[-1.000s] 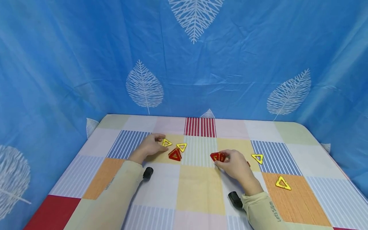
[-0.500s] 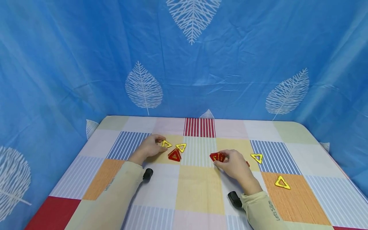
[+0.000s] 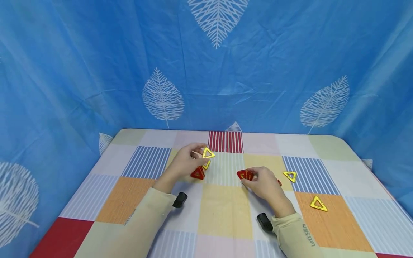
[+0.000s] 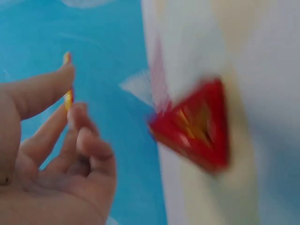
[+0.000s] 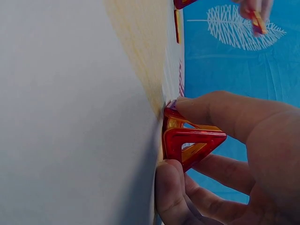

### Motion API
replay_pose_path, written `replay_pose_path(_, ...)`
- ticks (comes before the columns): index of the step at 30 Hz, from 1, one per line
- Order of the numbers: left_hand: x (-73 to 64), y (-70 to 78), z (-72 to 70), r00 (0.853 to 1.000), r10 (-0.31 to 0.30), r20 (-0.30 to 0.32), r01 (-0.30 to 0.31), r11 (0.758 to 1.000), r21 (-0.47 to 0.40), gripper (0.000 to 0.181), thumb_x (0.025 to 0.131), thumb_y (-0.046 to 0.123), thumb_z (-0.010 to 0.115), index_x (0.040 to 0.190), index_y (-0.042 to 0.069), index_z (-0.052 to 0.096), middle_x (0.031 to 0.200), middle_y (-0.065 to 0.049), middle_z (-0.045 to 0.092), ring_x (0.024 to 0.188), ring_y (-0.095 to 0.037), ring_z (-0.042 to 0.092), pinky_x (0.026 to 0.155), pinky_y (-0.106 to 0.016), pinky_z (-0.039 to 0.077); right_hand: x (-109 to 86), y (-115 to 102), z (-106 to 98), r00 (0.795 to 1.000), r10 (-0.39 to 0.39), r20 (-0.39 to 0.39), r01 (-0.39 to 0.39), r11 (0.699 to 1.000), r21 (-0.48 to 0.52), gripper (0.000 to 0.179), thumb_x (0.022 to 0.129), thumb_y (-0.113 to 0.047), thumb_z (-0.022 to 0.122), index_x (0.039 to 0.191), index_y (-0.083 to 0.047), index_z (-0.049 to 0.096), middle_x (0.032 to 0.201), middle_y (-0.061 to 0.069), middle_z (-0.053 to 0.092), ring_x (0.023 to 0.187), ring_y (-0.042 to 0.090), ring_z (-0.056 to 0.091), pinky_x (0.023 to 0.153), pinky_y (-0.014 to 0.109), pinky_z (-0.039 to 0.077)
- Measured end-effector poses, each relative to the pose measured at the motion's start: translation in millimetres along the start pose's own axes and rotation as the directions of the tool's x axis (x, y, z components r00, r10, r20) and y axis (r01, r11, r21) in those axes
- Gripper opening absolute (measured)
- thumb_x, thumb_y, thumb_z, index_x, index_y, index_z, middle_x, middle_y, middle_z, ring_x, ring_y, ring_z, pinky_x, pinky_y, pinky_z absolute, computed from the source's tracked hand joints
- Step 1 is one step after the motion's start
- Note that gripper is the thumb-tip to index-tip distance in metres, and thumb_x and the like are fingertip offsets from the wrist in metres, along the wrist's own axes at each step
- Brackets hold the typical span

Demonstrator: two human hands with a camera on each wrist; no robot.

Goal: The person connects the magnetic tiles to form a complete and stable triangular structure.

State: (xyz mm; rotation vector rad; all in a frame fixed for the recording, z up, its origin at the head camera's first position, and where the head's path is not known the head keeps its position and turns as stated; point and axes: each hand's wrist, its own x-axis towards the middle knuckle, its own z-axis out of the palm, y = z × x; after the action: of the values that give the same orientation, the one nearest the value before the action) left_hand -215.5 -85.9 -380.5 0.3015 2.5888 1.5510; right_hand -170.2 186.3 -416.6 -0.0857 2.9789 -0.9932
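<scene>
My left hand [image 3: 184, 163] pinches a yellow triangular magnetic tile [image 3: 211, 152] between thumb and fingers, raised above the table. In the left wrist view that tile [image 4: 69, 98] appears edge-on. Below the hand, a red pyramid [image 3: 197, 173] of triangular tiles stands on the cloth, partly covered by the hand. Beside it lies another yellow triangle [image 3: 207, 166]. My right hand [image 3: 265, 183] grips a second red pyramid [image 3: 243, 175] at table level; the right wrist view shows thumb and fingers around this pyramid [image 5: 197, 135]. A red piece [image 3: 279, 182] peeks out behind the right hand.
Two loose yellow triangles, one nearer [image 3: 317, 208] and one farther [image 3: 294, 176], lie to the right of the right hand. A patchwork cloth [image 3: 222, 211] covers the table. Blue leaf-print curtain [image 3: 258, 71] hangs around its back and sides.
The left hand has picked the yellow triangle up from the cloth and carried it right, over the other yellow triangle. The right hand stays in place on its pyramid.
</scene>
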Motion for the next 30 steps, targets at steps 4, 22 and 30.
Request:
replay_pose_path(4, -10.8, 16.3, 20.5, 0.984, 0.071, 0.161, -0.071, 0.997, -0.005, 0.046, 0.089, 0.009, 0.078, 0.133, 0.012, 0.065, 0.106, -0.003, 0.061, 0.079, -0.019, 0.056, 0.057, -0.032, 0.049, 1.3, 0, -1, 1.0, -0.007, -0.001, 0.007, 1.0, -0.01, 0.045, 0.083, -0.021, 0.082, 0.121, 0.002, 0.07, 0.105, 0.015, 0.066, 0.086, 0.024, 0.06, 0.071, 0.038, 0.051)
replay_pose_path(22, -31.8, 0.1, 88.2, 0.949, -0.015, 0.316, -0.041, 0.985, 0.17, 0.035, 0.08, 0.014, 0.087, 0.114, 0.012, 0.075, 0.075, 0.001, 0.052, 0.067, -0.011, 0.046, 0.061, -0.027, 0.037, 1.1, 1, 2, 1.0, 0.015, -0.003, -0.015, 1.0, 0.01, 0.045, 0.084, -0.019, 0.081, 0.121, 0.003, 0.07, 0.11, 0.019, 0.062, 0.088, 0.025, 0.061, 0.072, 0.039, 0.051)
replay_pose_path(30, -31.7, -2.1, 88.0, 0.947, -0.002, 0.322, -0.051, 0.987, 0.155, 0.036, 0.081, 0.012, 0.086, 0.116, 0.012, 0.075, 0.071, 0.002, 0.051, 0.065, -0.01, 0.046, 0.06, -0.025, 0.037, 0.4, -2, 3, 0.999, 0.031, -0.013, -0.031, 0.999, -0.038, 0.049, 0.086, -0.019, 0.079, 0.127, 0.005, 0.065, 0.115, 0.022, 0.062, 0.093, 0.029, 0.056, 0.08, 0.046, 0.051)
